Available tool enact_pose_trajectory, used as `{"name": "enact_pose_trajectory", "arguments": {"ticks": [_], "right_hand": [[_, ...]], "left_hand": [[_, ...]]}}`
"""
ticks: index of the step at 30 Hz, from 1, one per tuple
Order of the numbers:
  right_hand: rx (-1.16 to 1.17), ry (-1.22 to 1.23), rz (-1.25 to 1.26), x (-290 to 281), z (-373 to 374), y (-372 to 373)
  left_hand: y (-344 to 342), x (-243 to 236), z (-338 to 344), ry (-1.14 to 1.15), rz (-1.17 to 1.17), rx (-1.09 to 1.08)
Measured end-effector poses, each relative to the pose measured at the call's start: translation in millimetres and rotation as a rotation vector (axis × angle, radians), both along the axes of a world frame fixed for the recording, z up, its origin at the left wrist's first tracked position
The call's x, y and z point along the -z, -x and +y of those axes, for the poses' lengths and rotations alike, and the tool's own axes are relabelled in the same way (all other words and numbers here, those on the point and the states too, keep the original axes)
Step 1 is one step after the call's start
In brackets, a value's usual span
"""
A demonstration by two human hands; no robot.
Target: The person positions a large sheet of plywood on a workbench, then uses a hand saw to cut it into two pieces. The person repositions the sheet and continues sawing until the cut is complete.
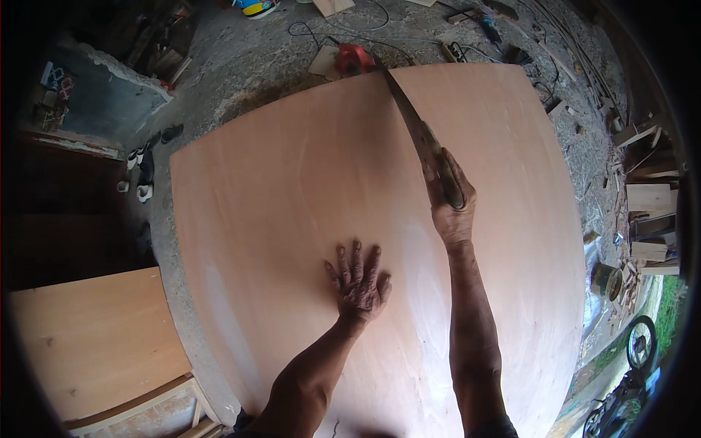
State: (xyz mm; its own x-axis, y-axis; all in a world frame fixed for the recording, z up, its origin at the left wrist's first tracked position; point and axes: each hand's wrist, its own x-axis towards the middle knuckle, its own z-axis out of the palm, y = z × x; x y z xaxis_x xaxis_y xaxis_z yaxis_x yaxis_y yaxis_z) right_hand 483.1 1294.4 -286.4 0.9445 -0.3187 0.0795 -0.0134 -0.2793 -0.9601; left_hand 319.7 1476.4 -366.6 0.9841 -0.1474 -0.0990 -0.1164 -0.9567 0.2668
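Note:
A large reddish-brown plywood sheet (255,197) spreads out below me. Flat on its middle rests my left hand (360,285), fingers spread, holding nothing. My right hand (454,197) is wrapped round the handle of a hand saw (410,117), to the right of my left hand. The saw's long blade points away from me and slightly left, its tip near the sheet's far edge. Whether the teeth touch the wood, I cannot tell.
Beyond the far edge lie a red power tool (354,60), cables and a blue tool (489,28) on the concrete floor. Shoes (144,191) are at left, above a wooden panel (98,343). At right are wood offcuts (650,197), a tin can (606,280) and a motorbike (635,379).

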Motion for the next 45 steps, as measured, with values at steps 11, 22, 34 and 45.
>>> {"name": "enact_pose_trajectory", "arguments": {"ticks": [11, 22, 34, 45], "right_hand": [[-0.017, 0.066, -0.010, -1.0, 3.8, 26.3], [-0.087, 0.316, -0.042, -11.9, -17.9, 180.3], [-0.133, 0.488, 0.151, -14.4, -39.5, 232.5], [-0.006, 0.105, 0.027, 11.2, -10.7, 84.2]], "left_hand": [[0.6, 8.2, 1.7, 0.025, -0.081, -0.006], [6.3, 8.9, 9.0, -0.014, -0.028, -0.036], [1.6, 11.8, 14.4, -0.019, -0.037, -0.050], [1.4, 9.7, 7.8, -0.004, -0.084, -0.022]]}}
